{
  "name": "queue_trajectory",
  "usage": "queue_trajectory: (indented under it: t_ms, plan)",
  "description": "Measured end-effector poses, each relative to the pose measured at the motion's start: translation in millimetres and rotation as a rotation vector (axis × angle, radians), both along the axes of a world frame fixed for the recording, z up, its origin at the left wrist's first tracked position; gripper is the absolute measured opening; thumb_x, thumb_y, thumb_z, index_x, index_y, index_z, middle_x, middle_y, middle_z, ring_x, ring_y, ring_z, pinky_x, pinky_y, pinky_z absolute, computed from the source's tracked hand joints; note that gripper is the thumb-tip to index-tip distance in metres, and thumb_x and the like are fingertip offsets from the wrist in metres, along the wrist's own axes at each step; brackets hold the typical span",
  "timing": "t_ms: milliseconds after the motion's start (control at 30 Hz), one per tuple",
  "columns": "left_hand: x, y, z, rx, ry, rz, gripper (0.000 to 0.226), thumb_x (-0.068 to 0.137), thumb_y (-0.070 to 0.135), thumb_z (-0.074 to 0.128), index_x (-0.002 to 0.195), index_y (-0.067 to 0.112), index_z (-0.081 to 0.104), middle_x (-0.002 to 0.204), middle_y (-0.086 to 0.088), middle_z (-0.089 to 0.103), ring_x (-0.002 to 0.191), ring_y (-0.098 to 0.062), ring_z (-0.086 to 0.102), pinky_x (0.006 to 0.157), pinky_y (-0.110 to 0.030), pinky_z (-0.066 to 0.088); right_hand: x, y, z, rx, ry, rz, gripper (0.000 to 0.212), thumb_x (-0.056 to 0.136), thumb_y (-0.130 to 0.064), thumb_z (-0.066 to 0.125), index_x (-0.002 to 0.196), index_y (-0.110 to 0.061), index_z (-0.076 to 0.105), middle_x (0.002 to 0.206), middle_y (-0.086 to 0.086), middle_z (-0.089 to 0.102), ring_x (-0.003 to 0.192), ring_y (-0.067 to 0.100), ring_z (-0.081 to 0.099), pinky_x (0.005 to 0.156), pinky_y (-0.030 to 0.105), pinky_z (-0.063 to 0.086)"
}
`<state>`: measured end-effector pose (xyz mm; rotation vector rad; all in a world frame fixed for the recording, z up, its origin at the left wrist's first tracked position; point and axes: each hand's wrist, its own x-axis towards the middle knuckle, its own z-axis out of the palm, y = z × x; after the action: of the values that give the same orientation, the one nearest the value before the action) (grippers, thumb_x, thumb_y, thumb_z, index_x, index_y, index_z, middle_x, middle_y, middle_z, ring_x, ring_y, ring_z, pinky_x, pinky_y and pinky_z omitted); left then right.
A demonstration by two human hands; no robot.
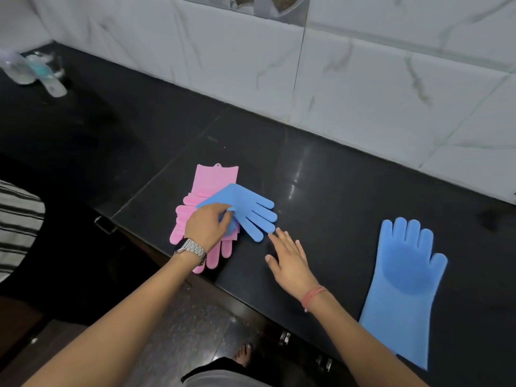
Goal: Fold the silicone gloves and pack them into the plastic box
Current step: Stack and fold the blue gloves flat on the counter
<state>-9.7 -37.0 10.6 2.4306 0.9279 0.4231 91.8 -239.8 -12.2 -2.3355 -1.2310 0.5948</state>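
A folded blue silicone glove [245,208] lies on top of pink silicone gloves [215,180] near the front edge of the black counter [349,191]. My left hand [208,224], with a metal watch on the wrist, pinches the folded blue glove at its fold. Just right of that glove's fingertips, my right hand [290,261] hovers with its fingers straight and holds nothing. A second blue glove [405,277] lies flat and unfolded farther right, fingers pointing away from me. No plastic box is in view.
Blurred clear bottles [36,72] stand at the counter's far left corner. A white marble-tiled wall [363,79] runs along the back. A striped cloth [16,227] shows at the left edge. Below the counter are cabinet handles [284,337] and my foot.
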Motion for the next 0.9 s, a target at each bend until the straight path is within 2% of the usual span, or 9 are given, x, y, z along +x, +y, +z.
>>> queue_trajectory:
  t_ms: [100,233,400,567,633,700,767,833,900]
  plan:
    - [9,-3,17,0.053,-0.044,-0.039,0.027,0.097,0.034,0.046,0.079,0.020,0.060,0.076,0.003,0.064,0.073,-0.022,0.060,0.057,-0.032,0.043,-10,-1,8,0.059,0.123,-0.001,0.052,0.103,-0.030,0.041,0.152,-0.022,0.028,0.159,0.000,0.028,0.148,0.014,0.020,0.119,0.029,0.013]
    - [23,-16,41,0.079,-0.111,-0.131,0.027,0.098,0.032,0.046,0.073,0.021,0.051,0.066,0.001,0.059,0.061,-0.019,0.055,0.053,-0.036,0.045,-22,-9,17,0.073,0.264,0.052,0.045,0.103,-0.038,0.038,0.147,-0.030,0.037,0.143,-0.006,0.050,0.132,0.009,0.045,0.109,0.031,0.038]
    - [40,-44,61,0.057,-0.212,-0.219,0.027,0.098,0.027,0.049,0.077,0.011,0.057,0.061,-0.001,0.057,0.055,-0.018,0.053,0.052,-0.033,0.042,-32,-16,22,0.140,0.325,0.024,0.045,0.103,-0.039,0.039,0.148,-0.032,0.035,0.143,-0.009,0.052,0.130,0.004,0.047,0.109,0.033,0.041]
    - [48,-78,74,0.017,-0.243,-0.292,0.029,0.097,0.025,0.050,0.075,0.008,0.055,0.055,0.003,0.049,0.047,-0.011,0.045,0.047,-0.021,0.032,-30,-25,27,0.346,0.588,-0.276,0.060,0.100,-0.035,0.049,0.152,-0.038,0.020,0.154,-0.011,0.037,0.136,0.001,0.039,0.102,0.009,0.032]
    - [51,-95,79,-0.014,-0.246,-0.314,0.028,0.097,0.024,0.051,0.075,0.008,0.056,0.054,0.003,0.050,0.048,-0.011,0.047,0.048,-0.022,0.034,-26,-32,31,0.419,0.661,-0.316,0.070,0.096,-0.037,0.057,0.153,-0.039,0.017,0.155,-0.017,0.033,0.137,-0.001,0.037,0.104,0.013,0.031]
    - [52,-116,82,-0.051,-0.236,-0.350,0.027,0.096,0.024,0.053,0.076,0.007,0.056,0.056,-0.003,0.056,0.052,-0.019,0.053,0.053,-0.030,0.041,-22,-40,37,0.477,0.690,-0.333,0.076,0.089,-0.037,0.065,0.151,-0.035,0.022,0.149,-0.019,0.042,0.134,-0.004,0.039,0.107,0.018,0.034]
    - [53,-141,84,-0.102,-0.219,-0.419,0.028,0.095,0.023,0.054,0.072,0.009,0.053,0.057,-0.003,0.056,0.053,-0.020,0.053,0.056,-0.035,0.043,-17,-50,41,0.504,0.663,-0.398,0.063,0.086,-0.026,0.068,0.142,-0.028,0.039,0.132,-0.014,0.057,0.122,-0.006,0.052,0.099,0.017,0.043]
    - [52,-167,86,-0.115,-0.212,-0.504,0.025,0.094,0.022,0.056,0.070,0.019,0.049,0.057,0.007,0.051,0.051,-0.008,0.049,0.055,-0.030,0.039,-12,-63,43,0.548,0.579,-0.481,0.034,0.088,-0.011,0.061,0.115,-0.031,0.056,0.106,-0.012,0.065,0.100,-0.012,0.060,0.081,0.009,0.047]
    - [52,-190,86,-0.152,-0.201,-0.587,0.015,0.094,0.023,0.057,0.079,0.027,0.057,0.066,0.014,0.059,0.060,0.000,0.056,0.060,-0.023,0.042,-7,-78,45,0.603,0.538,-0.576,0.036,0.094,0.002,0.052,0.097,-0.034,0.056,0.093,-0.014,0.062,0.086,-0.018,0.060,0.072,0.002,0.044]
